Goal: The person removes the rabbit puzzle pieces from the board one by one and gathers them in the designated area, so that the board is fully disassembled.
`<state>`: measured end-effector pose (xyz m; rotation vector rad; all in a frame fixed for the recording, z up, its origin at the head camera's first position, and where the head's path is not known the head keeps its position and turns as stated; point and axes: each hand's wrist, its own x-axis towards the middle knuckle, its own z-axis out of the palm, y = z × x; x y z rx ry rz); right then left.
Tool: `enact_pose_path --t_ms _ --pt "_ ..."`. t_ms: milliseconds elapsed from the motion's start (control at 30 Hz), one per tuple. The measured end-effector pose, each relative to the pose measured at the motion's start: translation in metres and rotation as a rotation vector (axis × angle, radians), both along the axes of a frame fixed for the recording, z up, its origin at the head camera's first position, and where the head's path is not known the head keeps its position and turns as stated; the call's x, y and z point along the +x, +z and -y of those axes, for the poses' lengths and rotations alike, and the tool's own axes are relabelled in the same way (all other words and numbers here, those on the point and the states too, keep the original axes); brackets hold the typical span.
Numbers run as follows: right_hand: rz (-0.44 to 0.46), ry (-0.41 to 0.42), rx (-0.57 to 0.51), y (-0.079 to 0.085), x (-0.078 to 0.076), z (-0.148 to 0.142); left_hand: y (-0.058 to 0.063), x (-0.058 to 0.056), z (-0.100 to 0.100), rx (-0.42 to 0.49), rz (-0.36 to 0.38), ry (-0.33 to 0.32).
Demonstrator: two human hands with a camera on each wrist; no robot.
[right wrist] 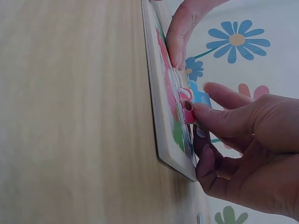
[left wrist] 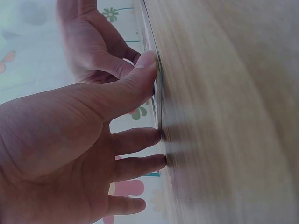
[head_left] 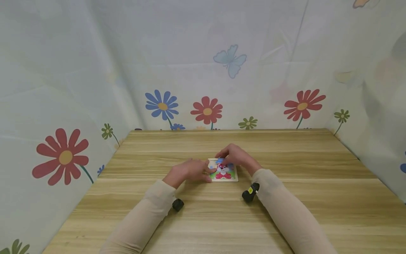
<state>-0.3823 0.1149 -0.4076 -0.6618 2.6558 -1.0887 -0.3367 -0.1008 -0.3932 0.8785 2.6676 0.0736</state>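
A small picture puzzle in a pale wooden frame [head_left: 237, 176], showing a red and white cartoon animal, lies flat on the table. My right hand [head_left: 234, 154] is over its top edge. In the right wrist view, thumb and fingers pinch a puzzle piece [right wrist: 188, 114] with pink and brown on it, tilted up from the board. My left hand [head_left: 193, 169] is at the puzzle's left side, its thumb [left wrist: 145, 65] pressing the picture. Its other fingers extend fairly straight, with fingertips by the frame edge and tabletop.
The wood-grain table [head_left: 301, 158] stretches out on every side of the puzzle. Behind it hangs a pale cloth [head_left: 177, 53] printed with flowers and a butterfly. Black wrist devices [head_left: 250, 193] sit under both sleeves, close above the table.
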Motion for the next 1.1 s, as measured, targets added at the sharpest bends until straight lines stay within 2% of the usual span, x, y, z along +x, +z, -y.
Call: enact_pose_path --t_ms 367,733,900,1100 --pt "0.030 -0.016 -0.048 0.001 0.001 -0.004 -0.001 -0.001 0.000 -0.004 0.003 0.006" --pt "0.021 -0.046 -0.095 0.001 0.001 -0.008 -0.003 -0.002 0.002 -0.005 -0.004 -0.008" --pt "0.023 -0.070 -0.090 0.011 0.003 -0.020 -0.002 0.000 0.002 0.001 0.001 -0.001" --pt "0.024 -0.121 -0.103 0.019 0.008 -0.046 -0.001 0.002 0.002 0.008 0.008 0.003"
